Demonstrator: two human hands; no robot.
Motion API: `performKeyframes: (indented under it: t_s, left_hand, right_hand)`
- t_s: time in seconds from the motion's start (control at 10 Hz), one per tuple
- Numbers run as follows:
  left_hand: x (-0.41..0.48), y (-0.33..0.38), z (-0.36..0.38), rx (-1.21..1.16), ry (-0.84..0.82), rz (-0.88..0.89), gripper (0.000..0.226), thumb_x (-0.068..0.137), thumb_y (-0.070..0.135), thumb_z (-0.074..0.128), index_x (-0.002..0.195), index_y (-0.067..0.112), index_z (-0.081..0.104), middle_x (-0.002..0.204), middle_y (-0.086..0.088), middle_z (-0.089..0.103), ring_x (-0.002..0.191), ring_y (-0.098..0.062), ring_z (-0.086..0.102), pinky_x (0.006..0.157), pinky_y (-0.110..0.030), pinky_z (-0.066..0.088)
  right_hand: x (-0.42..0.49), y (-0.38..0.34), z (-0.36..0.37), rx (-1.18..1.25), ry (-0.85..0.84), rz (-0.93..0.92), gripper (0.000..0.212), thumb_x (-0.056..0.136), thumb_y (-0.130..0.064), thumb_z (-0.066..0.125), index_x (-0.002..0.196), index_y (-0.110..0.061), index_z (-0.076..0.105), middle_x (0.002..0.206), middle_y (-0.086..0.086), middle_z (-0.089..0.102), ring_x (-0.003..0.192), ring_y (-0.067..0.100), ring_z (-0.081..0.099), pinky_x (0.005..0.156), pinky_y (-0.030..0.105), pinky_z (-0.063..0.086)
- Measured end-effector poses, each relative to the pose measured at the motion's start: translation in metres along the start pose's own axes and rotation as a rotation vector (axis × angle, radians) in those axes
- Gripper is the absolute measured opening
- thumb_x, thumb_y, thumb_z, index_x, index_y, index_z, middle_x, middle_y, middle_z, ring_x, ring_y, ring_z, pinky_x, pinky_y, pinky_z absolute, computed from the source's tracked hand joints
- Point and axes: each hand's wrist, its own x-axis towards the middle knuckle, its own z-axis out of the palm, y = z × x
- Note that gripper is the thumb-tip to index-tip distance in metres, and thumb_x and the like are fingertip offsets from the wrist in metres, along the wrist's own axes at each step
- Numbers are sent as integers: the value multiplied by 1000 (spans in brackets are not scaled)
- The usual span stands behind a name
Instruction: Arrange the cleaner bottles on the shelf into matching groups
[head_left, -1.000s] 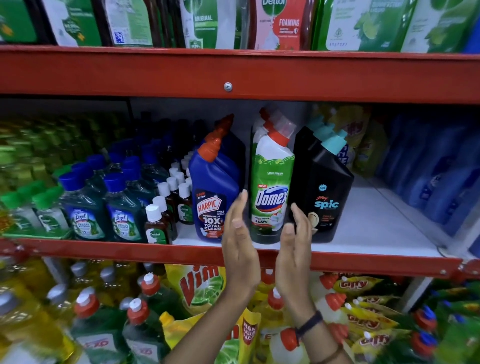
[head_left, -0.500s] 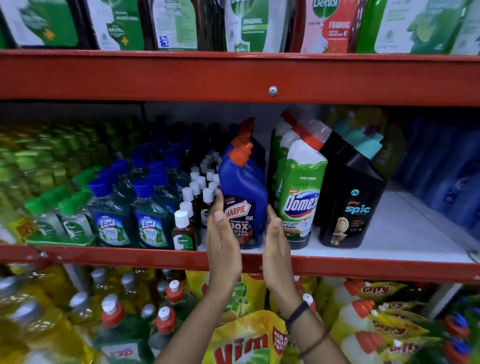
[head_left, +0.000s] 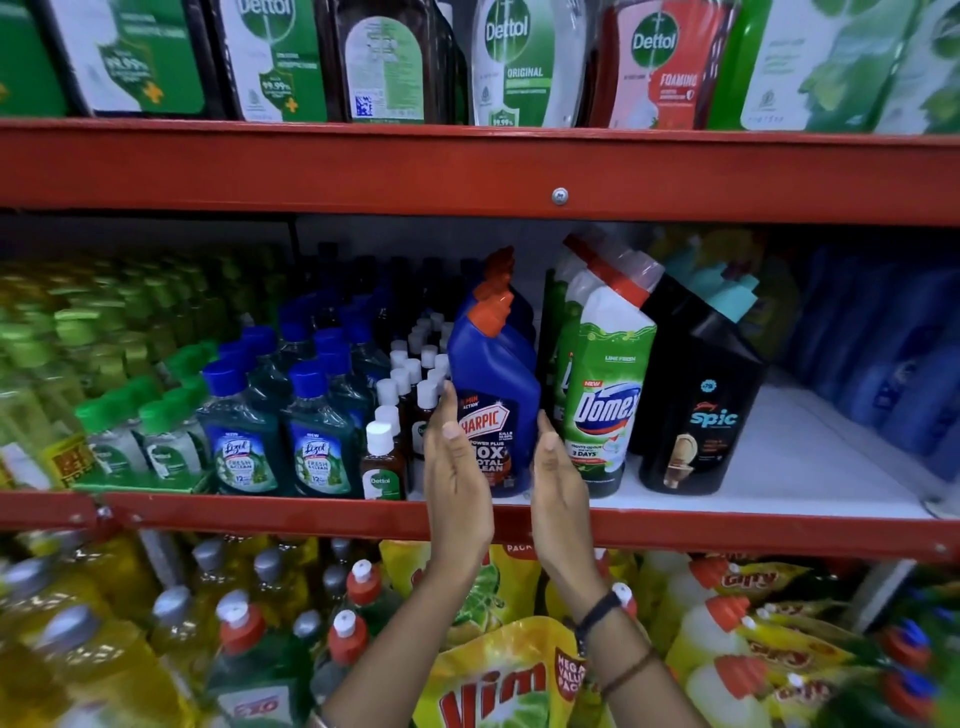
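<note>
A blue Harpic bottle (head_left: 493, 379) with an orange cap stands at the front of the middle shelf (head_left: 769, 462), with more like it in a row behind. Just right of it stand a green-and-white Domex bottle (head_left: 608, 395) and a black Spic bottle (head_left: 701, 415), each heading its own row. My left hand (head_left: 457, 478) is flat against the Harpic bottle's left side, fingers straight up. My right hand (head_left: 558, 483) is raised at its right side, in the gap before the Domex bottle. Neither hand curls around the bottle.
Small brown Dettol bottles (head_left: 382, 462) and blue-capped Lizol bottles (head_left: 317, 441) crowd the shelf on the left. Blue bottles (head_left: 893, 364) stand at the far right past a bare white stretch. The red upper shelf beam (head_left: 467, 171) hangs above. Vim pouches (head_left: 498, 680) fill the shelf below.
Both hands have shifted left from the Domex bottle to either side of the Harpic bottle. The view has also swung left and moved closer.
</note>
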Motion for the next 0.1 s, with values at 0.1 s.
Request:
performKeyframes:
  t_s: [0.1]
  left_hand:
    - [-8,12,6,-8,53,166,58,92,59,16,146,37,22,159,11,21,146,-3,15,120,-38,21]
  right_hand:
    - [-14,3,-9,20,90,-88,63,79,-76,33,130,-41,43,136,-25,46,125,-12,42,99,8,37]
